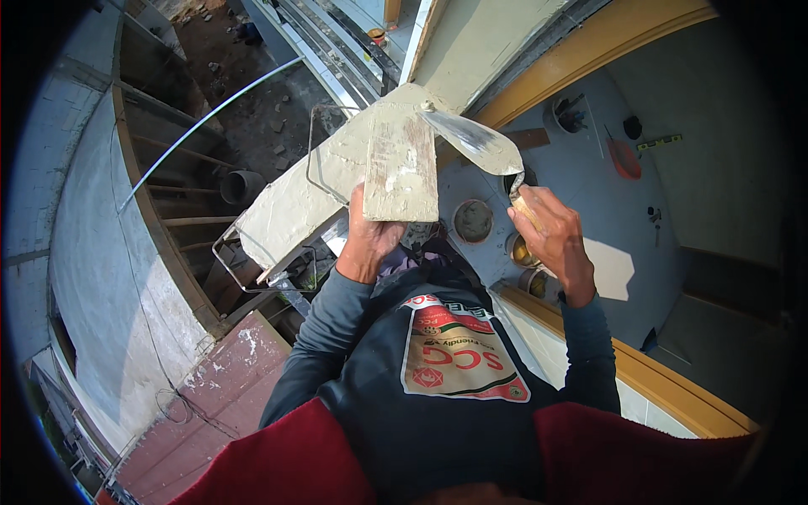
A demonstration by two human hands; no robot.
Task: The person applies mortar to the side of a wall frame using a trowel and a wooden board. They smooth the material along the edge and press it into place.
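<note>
My left hand point(374, 240) grips a rectangular, plaster-smeared wooden board point(401, 168) from beneath its near end; the fingers behind it are mostly hidden. My right hand point(551, 236) is closed round the wooden handle of a metal trowel point(475, 143). The trowel's pointed tip reaches over the board's far right corner, by a small dab of pale plaster. Behind the board runs a long ledge point(286, 219) coated in pale wet plaster, with bent wire frames point(311, 151) on it.
Yellow door frame point(581, 42) at right; tiled floor below with buckets point(473, 220), red basin point(623, 158), spirit level point(659, 141). Left: curved grey wall point(109, 295), red roofing sheet point(206, 379), blue pipe point(210, 114) over a deep drop with a bucket point(244, 187). Metal rails point(337, 42) lie ahead.
</note>
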